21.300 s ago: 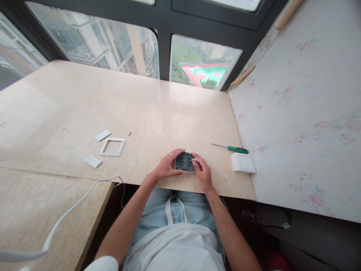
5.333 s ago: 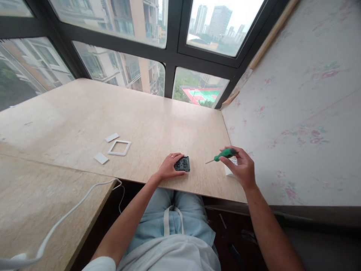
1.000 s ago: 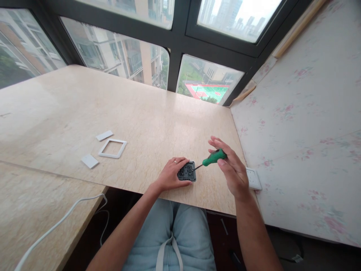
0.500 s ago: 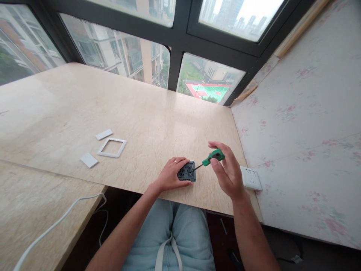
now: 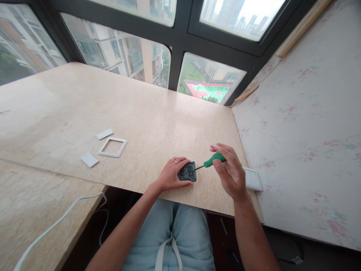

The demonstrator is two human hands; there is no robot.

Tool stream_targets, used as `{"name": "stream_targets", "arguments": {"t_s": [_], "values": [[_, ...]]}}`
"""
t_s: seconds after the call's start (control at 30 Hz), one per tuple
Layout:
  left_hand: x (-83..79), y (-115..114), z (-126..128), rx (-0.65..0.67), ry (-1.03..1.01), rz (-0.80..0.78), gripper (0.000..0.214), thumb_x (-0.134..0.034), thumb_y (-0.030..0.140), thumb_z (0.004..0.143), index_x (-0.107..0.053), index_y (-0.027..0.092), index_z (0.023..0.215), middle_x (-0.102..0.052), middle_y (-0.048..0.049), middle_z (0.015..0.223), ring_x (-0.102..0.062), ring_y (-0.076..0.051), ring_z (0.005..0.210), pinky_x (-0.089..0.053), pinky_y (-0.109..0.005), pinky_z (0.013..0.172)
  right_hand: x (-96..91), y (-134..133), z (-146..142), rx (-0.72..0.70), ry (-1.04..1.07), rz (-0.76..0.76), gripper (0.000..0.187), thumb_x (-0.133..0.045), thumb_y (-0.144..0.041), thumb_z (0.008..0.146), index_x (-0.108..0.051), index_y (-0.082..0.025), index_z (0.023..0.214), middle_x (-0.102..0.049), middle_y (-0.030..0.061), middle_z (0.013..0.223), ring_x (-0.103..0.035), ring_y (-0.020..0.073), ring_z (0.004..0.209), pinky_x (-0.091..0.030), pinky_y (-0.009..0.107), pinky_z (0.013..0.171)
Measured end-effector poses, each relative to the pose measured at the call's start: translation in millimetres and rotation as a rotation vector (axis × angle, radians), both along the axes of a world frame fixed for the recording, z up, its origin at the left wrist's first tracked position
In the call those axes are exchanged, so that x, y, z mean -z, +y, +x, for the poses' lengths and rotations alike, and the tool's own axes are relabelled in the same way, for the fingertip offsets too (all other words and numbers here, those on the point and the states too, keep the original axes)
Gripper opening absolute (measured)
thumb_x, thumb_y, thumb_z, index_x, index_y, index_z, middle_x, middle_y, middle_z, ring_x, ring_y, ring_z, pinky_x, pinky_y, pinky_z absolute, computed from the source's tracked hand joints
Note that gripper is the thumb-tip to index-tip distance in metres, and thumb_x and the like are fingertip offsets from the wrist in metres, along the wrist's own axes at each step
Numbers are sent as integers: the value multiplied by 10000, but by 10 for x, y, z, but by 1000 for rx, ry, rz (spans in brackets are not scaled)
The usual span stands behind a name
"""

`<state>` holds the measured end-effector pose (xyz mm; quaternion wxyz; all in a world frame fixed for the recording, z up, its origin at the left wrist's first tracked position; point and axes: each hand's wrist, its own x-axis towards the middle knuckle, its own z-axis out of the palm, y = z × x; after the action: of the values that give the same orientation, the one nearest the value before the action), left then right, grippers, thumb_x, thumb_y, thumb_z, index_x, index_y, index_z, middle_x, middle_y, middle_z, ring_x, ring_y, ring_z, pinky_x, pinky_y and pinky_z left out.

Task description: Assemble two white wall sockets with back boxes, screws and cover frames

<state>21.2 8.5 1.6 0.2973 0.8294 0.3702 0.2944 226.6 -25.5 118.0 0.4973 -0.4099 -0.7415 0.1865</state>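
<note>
My left hand (image 5: 174, 174) grips a dark grey wall switch base (image 5: 188, 172) against the stone counter, thumb along its near edge and fingers over its far side. In my right hand (image 5: 229, 169) is a screwdriver (image 5: 214, 159) with a green handle, held tilted between thumb and fingers. Its shaft slants down to the left, and the tip meets the right part of the switch base. A white square frame (image 5: 122, 148) lies to the left on the counter, between two small white cover plates, one behind it (image 5: 104, 134) and one nearer (image 5: 90, 160).
The stone counter (image 5: 158, 120) runs back to dark-framed windows (image 5: 177, 56). At right, a white wall socket (image 5: 252, 179) sits on the flowered wall by my right wrist. A white cable (image 5: 60, 218) crosses the lower counter at left and hangs over its edge.
The screwdriver handle has turned within my right hand, and that hand has shifted slightly right. My left hand and the switch base stay in place.
</note>
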Motion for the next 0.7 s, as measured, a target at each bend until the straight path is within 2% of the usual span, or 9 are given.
{"name": "stream_targets", "arguments": {"t_s": [0.1,0.13,0.2,0.3,0.37,0.43,0.53,0.63,0.7], "values": [[-11,0,1,2,2,-1,775,-771,532,703,-476,248,1361,-537,-96,1350,-478,-295,1234,-388,-461,1079,-71,-59,-7,-142,75,-125,423,-422,-213,998,-498,-340,1394,-417,57,1516,-427,283,1382,-433,569,1092],[-13,0,2,2,1,-1,776,-771,532,703,-476,246,1361,-537,-97,1350,-478,-295,1234,-388,-460,1079,-85,-74,-3,-175,87,-153,430,-421,-203,998,-496,-344,1397,-391,51,1538,-427,285,1385,-429,571,1097],[-17,-3,3,0,0,-4,771,-772,529,704,-478,248,1360,-535,-97,1353,-477,-296,1236,-389,-463,1078,-90,-83,12,-190,79,-163,435,-462,-173,983,-522,-354,1374,-443,56,1496,-513,276,1311,-494,539,1042],[-20,-7,4,-4,3,-12,772,-775,526,699,-481,259,1362,-533,-93,1357,-473,-303,1242,-390,-472,1077,-56,-45,26,-75,-8,-38,413,-593,-141,922,-608,-351,1278,-604,60,1247,-645,230,1083,-597,427,861],[-22,-8,3,-5,4,-15,776,-777,521,697,-479,262,1365,-532,-93,1358,-472,-306,1242,-392,-474,1075,-35,-3,16,39,-98,71,387,-668,-147,878,-645,-331,1217,-628,53,1097,-655,208,970,-600,381,783],[-25,-7,3,-5,5,-19,778,-779,515,695,-477,265,1367,-534,-92,1355,-473,-306,1240,-393,-478,1073,-34,30,-9,97,-173,125,388,-694,-174,865,-637,-317,1221,-621,57,1059,-646,206,939,-591,381,779],[-32,-6,3,-4,1,-18,774,-778,514,698,-479,262,1365,-537,-93,1349,-473,-305,1240,-391,-477,1074,-76,31,-52,49,-192,69,399,-592,-204,934,-559,-314,1316,-591,88,1201,-621,232,1079,-569,429,883],[-37,-6,2,-3,-5,-16,765,-772,521,704,-484,253,1360,-536,-95,1350,-476,-300,1238,-391,-469,1077,-138,-28,-65,-85,-107,-81,408,-431,-202,997,-488,-316,1384,-470,91,1443,-466,269,1341,-496,501,1032],[-37,-6,1,-3,-6,-16,768,-774,523,703,-484,251,1360,-536,-96,1351,-476,-298,1238,-390,-466,1078,-164,-72,-50,-158,-39,-169,409,-405,-207,1003,-475,-315,1392,-393,75,1524,-395,281,1405,-457,533,1077]]}}
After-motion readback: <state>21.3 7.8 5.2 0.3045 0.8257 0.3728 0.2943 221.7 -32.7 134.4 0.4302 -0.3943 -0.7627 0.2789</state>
